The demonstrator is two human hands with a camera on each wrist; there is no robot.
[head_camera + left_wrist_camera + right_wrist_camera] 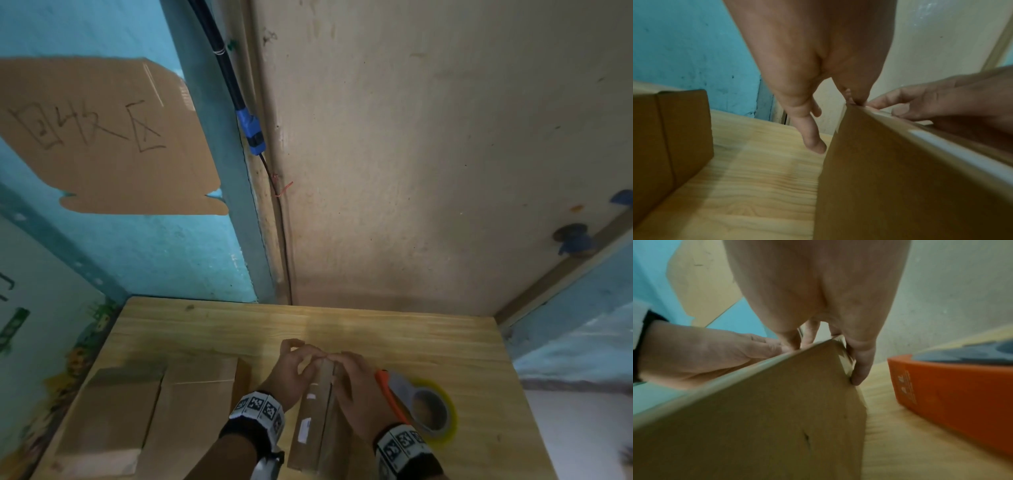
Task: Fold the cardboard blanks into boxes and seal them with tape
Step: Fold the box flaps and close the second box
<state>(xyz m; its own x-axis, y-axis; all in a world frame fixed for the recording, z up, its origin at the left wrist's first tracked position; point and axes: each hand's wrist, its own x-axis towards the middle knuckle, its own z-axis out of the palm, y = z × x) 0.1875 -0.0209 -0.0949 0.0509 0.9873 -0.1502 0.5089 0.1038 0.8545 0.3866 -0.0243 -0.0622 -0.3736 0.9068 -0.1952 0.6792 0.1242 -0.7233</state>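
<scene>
the cardboard blank stands on the tabletop between the two hands, raised like a narrow ridge. its long axis runs from the person's body away toward the beige wall, and its far top end is exactly where both hands meet. the left hand is on the left side of the blank and the right hand on the right side, both equally near to it. in the left wrist view the left fingertips curl and pinch the far top corner of the blank, while one finger hangs free beside the panel. in the right wrist view the right hand holds the same end, with its thumb pressed on the far edge of the right panel. so both hands have their fingers closed on the blank, not wide spread. i judge the next move is to pull the two panels apart, left and right from this ridge, so the blank opens into a box shape.

right of the blank, just beside the right wrist, lies an orange tape dispenser with a yellowish roll. left of the blank are already folded boxes on the tabletop. the tabletop is light wood with grain. behind it is the stained beige wall and, left of the blank, a turquoise wall with a cardboard sign and a black cable.
</scene>
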